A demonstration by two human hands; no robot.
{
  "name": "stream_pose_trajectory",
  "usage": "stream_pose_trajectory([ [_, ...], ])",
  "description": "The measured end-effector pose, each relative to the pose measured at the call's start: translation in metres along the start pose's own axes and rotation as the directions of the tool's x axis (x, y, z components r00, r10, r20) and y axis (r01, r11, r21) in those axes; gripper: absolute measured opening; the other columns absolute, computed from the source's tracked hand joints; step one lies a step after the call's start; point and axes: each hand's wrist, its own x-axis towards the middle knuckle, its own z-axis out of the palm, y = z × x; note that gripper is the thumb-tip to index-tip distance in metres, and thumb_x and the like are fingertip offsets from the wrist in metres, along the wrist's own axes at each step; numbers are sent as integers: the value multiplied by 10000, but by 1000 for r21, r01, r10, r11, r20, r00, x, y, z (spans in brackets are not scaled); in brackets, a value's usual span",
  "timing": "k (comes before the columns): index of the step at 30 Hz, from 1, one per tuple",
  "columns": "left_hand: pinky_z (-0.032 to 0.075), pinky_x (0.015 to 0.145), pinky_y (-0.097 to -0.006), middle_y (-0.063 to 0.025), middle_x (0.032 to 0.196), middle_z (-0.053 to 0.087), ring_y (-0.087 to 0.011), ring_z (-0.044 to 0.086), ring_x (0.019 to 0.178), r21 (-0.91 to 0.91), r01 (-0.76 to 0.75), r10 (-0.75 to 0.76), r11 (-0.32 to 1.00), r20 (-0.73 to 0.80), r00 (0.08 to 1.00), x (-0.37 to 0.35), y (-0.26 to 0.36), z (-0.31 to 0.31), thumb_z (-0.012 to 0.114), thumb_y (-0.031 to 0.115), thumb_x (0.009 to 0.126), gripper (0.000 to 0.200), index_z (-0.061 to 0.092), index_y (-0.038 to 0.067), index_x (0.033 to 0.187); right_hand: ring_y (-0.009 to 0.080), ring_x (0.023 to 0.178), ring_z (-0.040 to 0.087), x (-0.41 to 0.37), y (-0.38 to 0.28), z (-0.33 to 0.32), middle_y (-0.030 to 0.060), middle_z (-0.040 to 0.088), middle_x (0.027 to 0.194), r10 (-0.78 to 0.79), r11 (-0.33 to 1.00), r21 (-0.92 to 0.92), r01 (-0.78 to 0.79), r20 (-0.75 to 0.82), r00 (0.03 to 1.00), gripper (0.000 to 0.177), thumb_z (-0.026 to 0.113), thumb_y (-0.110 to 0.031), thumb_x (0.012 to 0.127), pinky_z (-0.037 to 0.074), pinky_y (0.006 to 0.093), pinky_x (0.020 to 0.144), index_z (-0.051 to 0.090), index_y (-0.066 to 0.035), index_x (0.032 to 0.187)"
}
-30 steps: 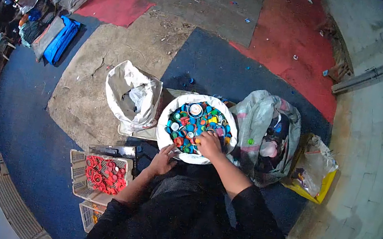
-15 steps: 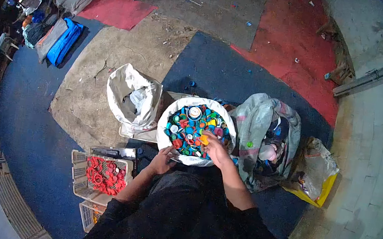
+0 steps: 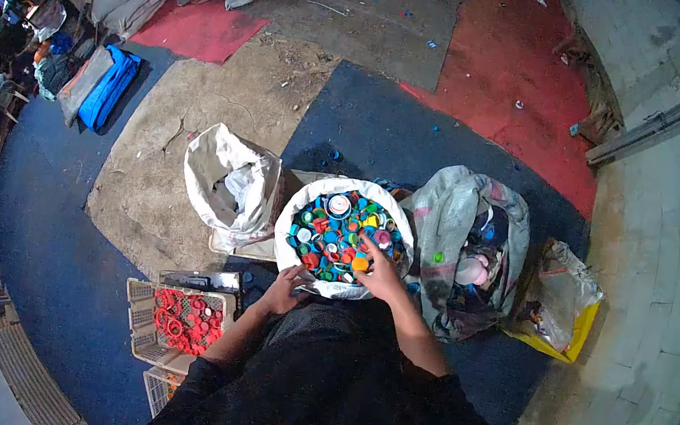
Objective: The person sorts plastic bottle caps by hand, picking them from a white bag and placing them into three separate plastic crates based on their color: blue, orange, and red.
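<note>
A white sack (image 3: 281,243) with a rolled rim stands right in front of me, full of mixed plastic bottle caps (image 3: 328,233) in blue, green, red, white and yellow. My left hand (image 3: 284,290) rests against the near left of the rim, its thumb and fingers apart. Over the caps on the right side reaches my right hand (image 3: 382,280), index finger and thumb spread. An orange cap (image 3: 360,264) lies between that finger and thumb, apparently loose among the others. A larger white round lid (image 3: 339,204) sits at the far side of the heap.
A white sack (image 3: 196,173) with pale plastic stands left, a grey woven sack (image 3: 436,218) right, and a yellow-edged bag (image 3: 573,331) beyond it. Crates (image 3: 137,305) with red caps are lower left. A tiled wall (image 3: 649,259) borders the right.
My right hand has opened and the orange cap it held now sits lower, nearer me. The left hand stays at the rim. The whole view has shifted slightly.
</note>
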Motion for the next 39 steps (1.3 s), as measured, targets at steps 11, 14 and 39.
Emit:
stream_pose_trajectory([
  [11,510,905,-371,-169,1155,618,-300,629,1069,-401,-119,80,908,-113,990,70,139,-77,715,80,857,425,585,22,1257,162,928,630,4,-10,-4,101,656,1083,-99,920,392,13,200,975,640,686,-100,916,518,310,767,401,-107,1488],
  [14,526,811,-352,-153,1109,639,-266,665,950,-384,-109,70,917,-112,991,87,133,-61,717,99,872,385,608,27,1234,153,956,628,1,-20,-8,81,642,1121,-18,809,574,-126,239,971,585,641,-96,955,501,283,785,397,-104,1487],
  [39,520,949,-424,-128,1167,652,-256,658,1040,-925,365,-417,102,293,860,66,66,-45,424,423,1032,454,571,60,1262,224,1126,606,3,-22,-3,102,643,1172,31,501,863,-66,58,998,323,670,-14,864,473,382,969,584,-71,1170],
])
